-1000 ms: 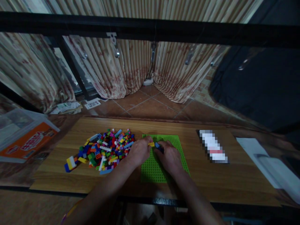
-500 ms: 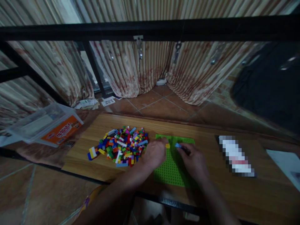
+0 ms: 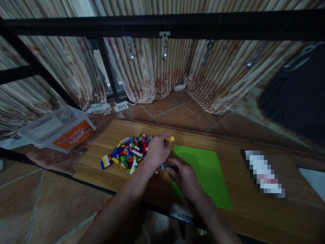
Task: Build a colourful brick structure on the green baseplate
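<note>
Two hands, one green baseplate, one brick pile, one plastic box.

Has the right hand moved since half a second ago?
Yes, the right hand moved left: from over the green studded baseplate to across its left edge, toward the toy-brick pile.

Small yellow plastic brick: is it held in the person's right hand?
No, the left hand holds the small yellow plastic brick.

yellow piece: held, farther out | blue piece: held, closer in
</note>
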Demonstrator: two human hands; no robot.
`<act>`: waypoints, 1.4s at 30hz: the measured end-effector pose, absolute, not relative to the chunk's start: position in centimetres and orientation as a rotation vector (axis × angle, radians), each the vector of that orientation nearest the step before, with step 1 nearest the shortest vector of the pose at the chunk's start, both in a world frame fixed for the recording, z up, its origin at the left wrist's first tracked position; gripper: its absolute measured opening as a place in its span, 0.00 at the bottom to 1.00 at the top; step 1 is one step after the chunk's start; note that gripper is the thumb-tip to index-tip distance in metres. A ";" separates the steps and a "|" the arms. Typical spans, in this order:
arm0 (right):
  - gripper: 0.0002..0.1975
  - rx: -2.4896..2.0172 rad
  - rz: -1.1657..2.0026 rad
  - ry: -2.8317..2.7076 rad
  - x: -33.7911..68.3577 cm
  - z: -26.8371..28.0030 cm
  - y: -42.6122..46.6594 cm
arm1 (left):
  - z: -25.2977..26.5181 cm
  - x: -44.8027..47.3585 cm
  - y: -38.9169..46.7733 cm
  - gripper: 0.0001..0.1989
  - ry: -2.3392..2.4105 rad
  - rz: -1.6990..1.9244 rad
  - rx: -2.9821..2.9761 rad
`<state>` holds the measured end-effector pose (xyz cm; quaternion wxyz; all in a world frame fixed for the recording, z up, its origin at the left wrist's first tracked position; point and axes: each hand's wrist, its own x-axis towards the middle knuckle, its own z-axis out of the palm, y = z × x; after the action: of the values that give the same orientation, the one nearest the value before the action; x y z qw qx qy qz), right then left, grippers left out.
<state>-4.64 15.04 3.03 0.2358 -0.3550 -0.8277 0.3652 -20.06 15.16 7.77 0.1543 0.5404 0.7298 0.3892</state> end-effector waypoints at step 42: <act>0.14 -1.292 0.728 -2.086 5.6 3.2 18.7 | 3.3 -13.8 15.6 0.11 1.893 0.750 1.963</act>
<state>5.64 18.69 3.22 0.2869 -0.4837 -0.7807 0.2723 -13.80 15.55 3.30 0.1561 0.6856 0.6610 0.2620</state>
